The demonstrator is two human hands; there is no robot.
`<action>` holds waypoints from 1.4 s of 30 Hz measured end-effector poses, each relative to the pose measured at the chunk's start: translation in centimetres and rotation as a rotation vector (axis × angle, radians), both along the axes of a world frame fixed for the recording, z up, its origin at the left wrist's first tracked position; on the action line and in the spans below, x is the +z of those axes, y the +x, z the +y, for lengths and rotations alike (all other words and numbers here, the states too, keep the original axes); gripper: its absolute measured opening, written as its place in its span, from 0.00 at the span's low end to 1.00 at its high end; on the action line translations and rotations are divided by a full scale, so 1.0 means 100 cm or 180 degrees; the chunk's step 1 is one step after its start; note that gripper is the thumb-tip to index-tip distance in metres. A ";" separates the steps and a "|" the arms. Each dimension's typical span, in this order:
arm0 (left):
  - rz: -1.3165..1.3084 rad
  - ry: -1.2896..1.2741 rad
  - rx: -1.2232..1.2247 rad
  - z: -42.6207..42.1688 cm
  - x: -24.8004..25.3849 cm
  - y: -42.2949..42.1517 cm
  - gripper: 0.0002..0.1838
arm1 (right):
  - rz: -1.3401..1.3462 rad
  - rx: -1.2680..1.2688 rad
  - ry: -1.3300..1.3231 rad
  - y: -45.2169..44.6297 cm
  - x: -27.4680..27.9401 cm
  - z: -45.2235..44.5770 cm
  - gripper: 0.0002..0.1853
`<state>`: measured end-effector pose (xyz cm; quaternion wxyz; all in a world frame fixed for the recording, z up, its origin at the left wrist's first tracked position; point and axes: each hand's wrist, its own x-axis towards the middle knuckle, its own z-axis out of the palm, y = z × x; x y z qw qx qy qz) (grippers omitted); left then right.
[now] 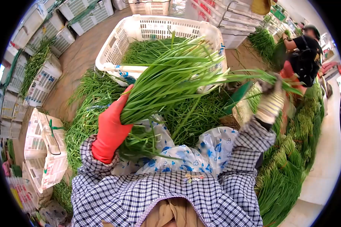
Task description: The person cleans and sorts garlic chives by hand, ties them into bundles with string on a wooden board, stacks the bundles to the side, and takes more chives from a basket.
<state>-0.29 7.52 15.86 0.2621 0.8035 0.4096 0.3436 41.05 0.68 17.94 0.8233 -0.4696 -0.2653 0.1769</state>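
Note:
My left hand [111, 130], in a red rubber glove, is closed around a thick bunch of garlic chives [166, 77]. The bunch slants up to the right across the front of a white plastic crate [115, 41]. Out to the right, my right hand [271, 103] wears a striped knit glove, slightly blurred. It is closed on a few loose chive leaves [267, 77] that trail between it and the bunch. Inside the crate lie more cut chives [149, 51]. A clear plastic sheet with blue print [185, 159] covers my lap.
Loose green leaves [93, 94] are heaped left of my lap. Tied chive bundles [291, 159] are stacked at right. White crates [45, 145] stand at left, with more stacked behind [231, 19]. Another person [305, 56] in dark clothing is at the upper right.

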 end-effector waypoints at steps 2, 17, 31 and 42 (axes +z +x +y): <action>0.0462 0.0495 0.0251 0.004 -0.001 -0.010 0.44 | -0.0453 0.0687 0.0261 0.014 0.010 -0.023 0.09; 0.1953 0.1161 0.0122 -0.001 -0.008 -0.063 0.43 | 0.1061 0.0913 -0.0829 -0.101 -0.078 0.020 0.13; 0.2331 0.1649 -0.0543 0.001 -0.037 -0.078 0.30 | -0.4222 0.2971 -0.3115 -0.172 -0.104 0.064 0.23; 0.2046 0.1852 -0.0847 0.014 -0.060 -0.093 0.25 | -0.0470 0.2916 -0.1304 -0.082 -0.135 0.030 0.21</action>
